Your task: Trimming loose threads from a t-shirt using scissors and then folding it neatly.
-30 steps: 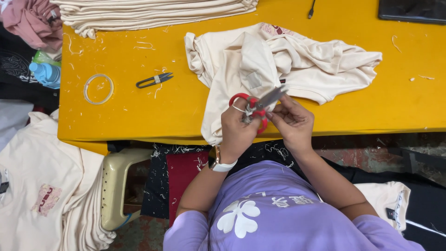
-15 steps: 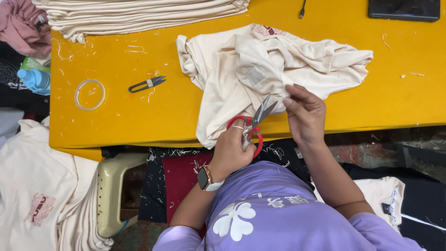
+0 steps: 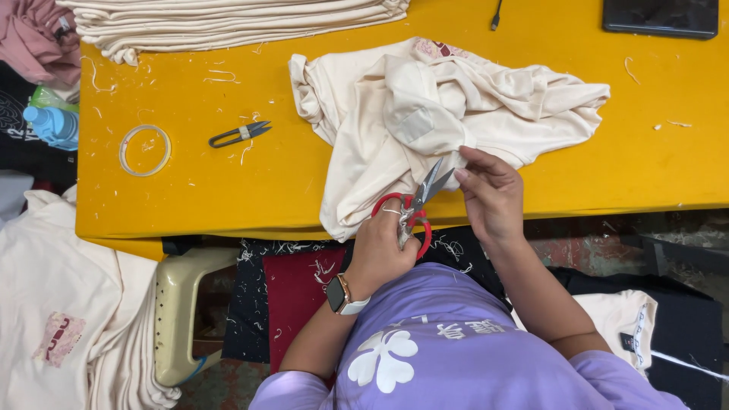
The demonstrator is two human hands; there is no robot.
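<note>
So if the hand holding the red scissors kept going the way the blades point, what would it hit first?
The left hand aims the red-handled scissors up and right, so the cream garment on the yellow table likely comes first, close by the right hand's fingers; depth is unclear.

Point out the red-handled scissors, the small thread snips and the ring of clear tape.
red-handled scissors (image 3: 414, 209): head view, at the pivot where blades meet the red handles.
thread snips (image 3: 239, 134): head view, on the middle of the dark body.
ring of clear tape (image 3: 124, 150): head view, on the left edge of the ring.
</note>
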